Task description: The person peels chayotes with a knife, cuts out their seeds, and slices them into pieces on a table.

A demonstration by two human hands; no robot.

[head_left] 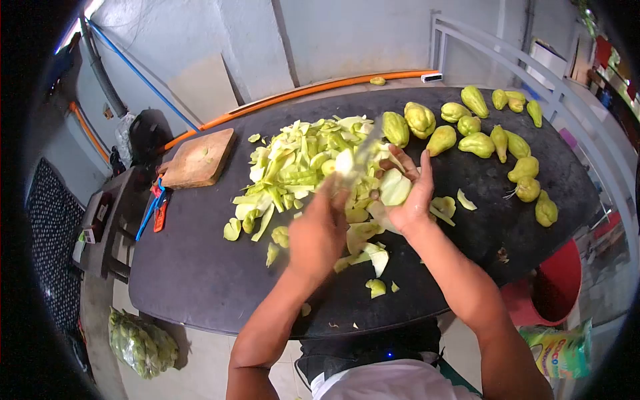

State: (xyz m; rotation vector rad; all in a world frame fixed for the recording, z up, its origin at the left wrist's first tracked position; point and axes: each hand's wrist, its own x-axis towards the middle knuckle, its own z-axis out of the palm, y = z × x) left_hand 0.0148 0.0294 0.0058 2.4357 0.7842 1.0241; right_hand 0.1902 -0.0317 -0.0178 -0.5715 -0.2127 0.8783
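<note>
My left hand (319, 230) is closed around the handle of a knife, whose blade (366, 152) is smeared by motion and points up and away. My right hand (412, 200), palm up, grips a pale peeled chayote (395, 189) with the thumb and fingers around it. The blade is close to the chayote; whether they touch I cannot tell. Under and beyond both hands spreads a big heap of green chayote peels and cut pieces (293, 160). A few loose scraps (377, 288) lie nearer my body.
Several whole chayotes (476, 145) sit across the right of the dark table (200, 267). At its left edge are a wooden chopping board (200, 159) and an orange-handled tool (160, 217). A red bin (557, 280) stands below right; a plastic bag of greens (142, 342) lies on the floor.
</note>
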